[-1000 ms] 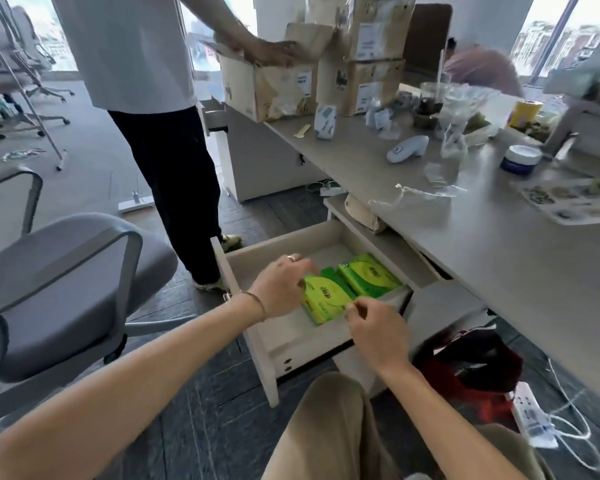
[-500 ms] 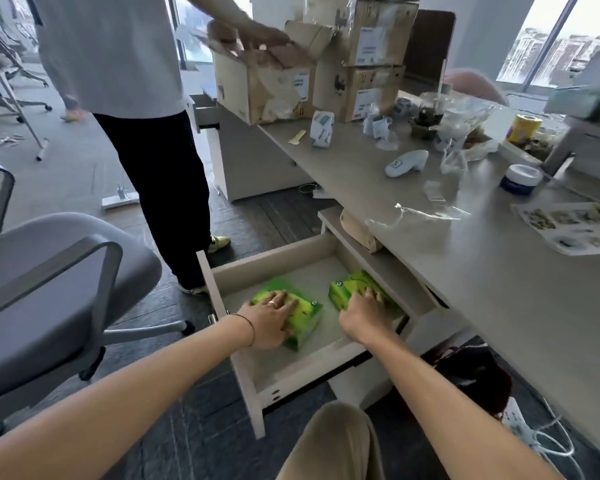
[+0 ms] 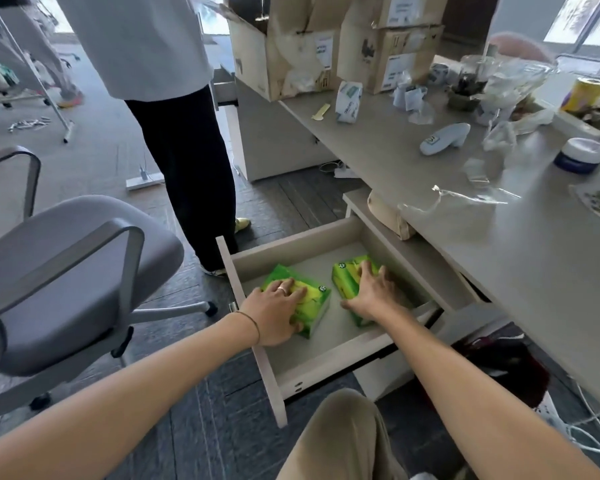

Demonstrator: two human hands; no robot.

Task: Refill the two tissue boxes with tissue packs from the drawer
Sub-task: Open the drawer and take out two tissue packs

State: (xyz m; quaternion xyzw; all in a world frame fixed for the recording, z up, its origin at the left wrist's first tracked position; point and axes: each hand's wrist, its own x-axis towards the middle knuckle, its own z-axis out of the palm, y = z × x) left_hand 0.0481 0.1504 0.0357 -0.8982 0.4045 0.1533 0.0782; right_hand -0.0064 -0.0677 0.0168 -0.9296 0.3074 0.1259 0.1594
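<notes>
The open drawer [image 3: 329, 363] under the desk holds two green tissue packs. My left hand [image 3: 276, 315] lies over the left tissue pack [image 3: 314, 304], thumb wrapped round its near side. My right hand [image 3: 369, 294] covers the right tissue pack [image 3: 345, 277], fingers spread over its top and thumb against its left side. Both packs rest on the drawer floor, a hand's width apart. A beige tissue box [image 3: 387, 216] lies on the shelf under the desk, just behind the drawer. A second tissue box is not visible.
A grey office chair [image 3: 70, 271] stands left of the drawer. A person in a white shirt and black trousers [image 3: 187, 168] stands just behind the drawer. The desk [image 3: 499, 258] on the right carries cardboard boxes [image 3: 291, 60], plastic wrapping and small items. A power strip [image 3: 555, 415] lies on the floor.
A second ago both packs lay side by side with my fingers at their tops. My left hand has slid one pack to the left, and each hand now lies on its own pack.
</notes>
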